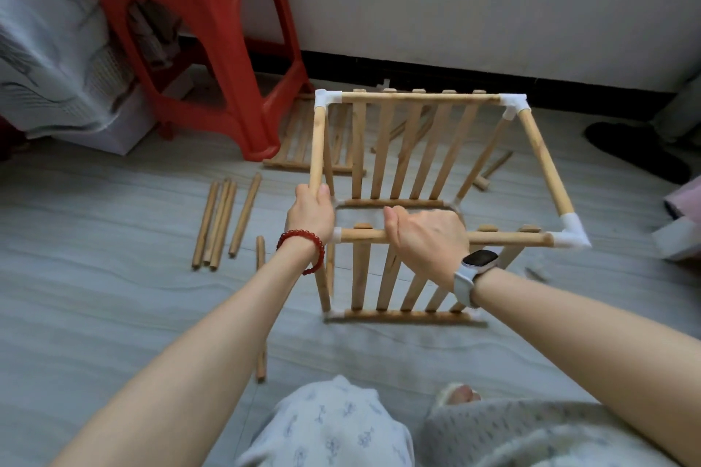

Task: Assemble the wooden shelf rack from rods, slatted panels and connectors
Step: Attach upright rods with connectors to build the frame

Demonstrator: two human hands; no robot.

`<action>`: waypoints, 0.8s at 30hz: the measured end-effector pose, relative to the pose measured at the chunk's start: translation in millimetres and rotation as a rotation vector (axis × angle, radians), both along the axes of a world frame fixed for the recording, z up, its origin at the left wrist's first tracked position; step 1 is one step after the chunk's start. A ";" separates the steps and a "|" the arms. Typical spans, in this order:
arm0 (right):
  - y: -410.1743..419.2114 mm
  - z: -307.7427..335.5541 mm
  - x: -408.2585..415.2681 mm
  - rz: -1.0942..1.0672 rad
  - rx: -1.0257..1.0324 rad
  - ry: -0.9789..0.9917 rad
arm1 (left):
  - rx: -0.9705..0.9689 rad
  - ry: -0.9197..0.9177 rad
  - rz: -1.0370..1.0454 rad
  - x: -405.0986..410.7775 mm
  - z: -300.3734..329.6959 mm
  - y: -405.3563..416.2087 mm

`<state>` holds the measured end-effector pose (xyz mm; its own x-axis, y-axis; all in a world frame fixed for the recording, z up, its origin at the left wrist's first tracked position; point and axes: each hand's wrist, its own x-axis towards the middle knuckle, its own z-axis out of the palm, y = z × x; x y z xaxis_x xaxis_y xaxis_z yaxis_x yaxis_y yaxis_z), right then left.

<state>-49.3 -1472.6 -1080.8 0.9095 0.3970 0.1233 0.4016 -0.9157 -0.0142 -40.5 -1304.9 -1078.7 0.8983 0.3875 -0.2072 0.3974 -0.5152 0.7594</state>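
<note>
On the floor ahead, the rack frame [417,201] stands w/ four top rods joined by white corner connectors [510,102]. My left hand [311,212] grips the left top rod, right hand [428,239] wraps the near one. Spare rods [220,220] and another slatted panel [303,140] lie unused, so approx one tier done, more left.

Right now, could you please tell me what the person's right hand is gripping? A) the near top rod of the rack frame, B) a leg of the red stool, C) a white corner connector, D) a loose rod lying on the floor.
A: the right hand has its fingers curled over the near top rod of the rack frame, between the two near corners, while the left hand grips the left side rod.
</note>
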 end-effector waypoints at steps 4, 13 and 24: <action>-14.4 6.9 -4.6 0.243 -0.078 0.029 | -0.204 -0.033 0.082 -9.1 -1.6 -1.7; -7.1 74.3 34.1 0.180 -0.004 -0.178 | -0.196 -0.254 -0.074 11.5 72.6 23.8; -23.4 69.2 120.9 -0.283 0.440 0.038 | 0.641 -0.101 -0.231 36.9 37.9 57.8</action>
<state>71.6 -1496.0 -1011.7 0.9807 0.0533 0.1880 0.1313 -0.8922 -0.4321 -3.6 -1247.2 -1040.8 0.9754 0.2023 0.0876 0.1671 -0.9378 0.3042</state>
